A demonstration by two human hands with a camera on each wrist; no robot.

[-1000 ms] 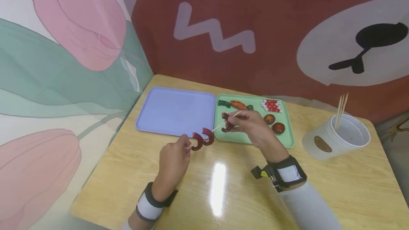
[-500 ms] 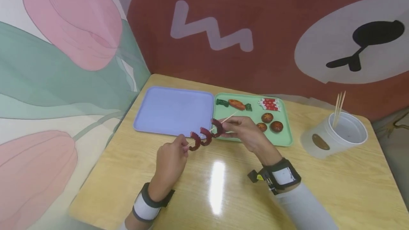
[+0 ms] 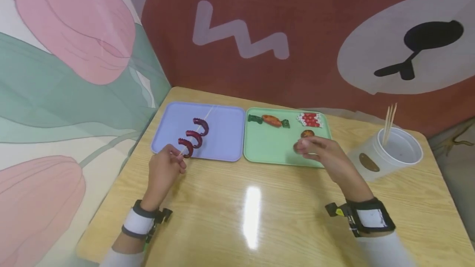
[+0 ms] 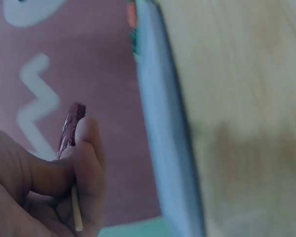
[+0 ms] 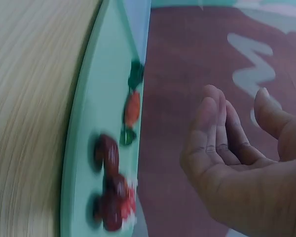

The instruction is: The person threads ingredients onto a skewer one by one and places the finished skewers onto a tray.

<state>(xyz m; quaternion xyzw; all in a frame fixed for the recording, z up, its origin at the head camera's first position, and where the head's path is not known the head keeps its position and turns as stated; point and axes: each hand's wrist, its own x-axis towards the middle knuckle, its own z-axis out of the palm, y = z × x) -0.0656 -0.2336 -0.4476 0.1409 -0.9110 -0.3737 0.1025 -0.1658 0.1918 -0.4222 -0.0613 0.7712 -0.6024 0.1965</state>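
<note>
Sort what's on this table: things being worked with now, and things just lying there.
In use:
thin wooden skewer with three dark red curled pieces, pinched by left hand
flat lilac plastic tray
right hand, empty, over flat green plastic tray

Lying about:
orange carrot-shaped piece
white tub of spare sticks

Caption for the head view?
Left hand holds a three-piece skewer over the blue tray; right hand hovers empty.
</note>
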